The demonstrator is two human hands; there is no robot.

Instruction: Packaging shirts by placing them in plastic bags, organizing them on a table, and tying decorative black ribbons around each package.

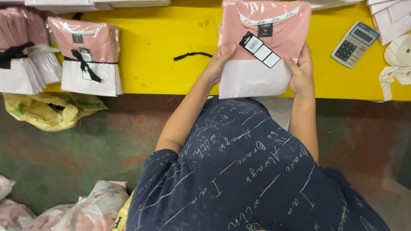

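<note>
A long yellow table [162, 51] runs across in front of the person. At its near edge stands a stack of pink-and-white folded shirts in clear bags [261, 47], overhanging slightly. The left hand [217, 64] clasps its left side, fingers curled on the plastic; the right hand [301, 73] grips the right side likewise. Farther left lies a tied bundle [87, 57]. A black string [192, 54] and a grey calculator [355, 44] rest on the tabletop.

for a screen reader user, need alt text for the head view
Both hands, left hand and right hand, grip the sides of a stack of pink folded shirts in clear plastic bags at the edge of a yellow table. A tied bundle of the same shirts lies to the left, a grey calculator to the right.
</note>
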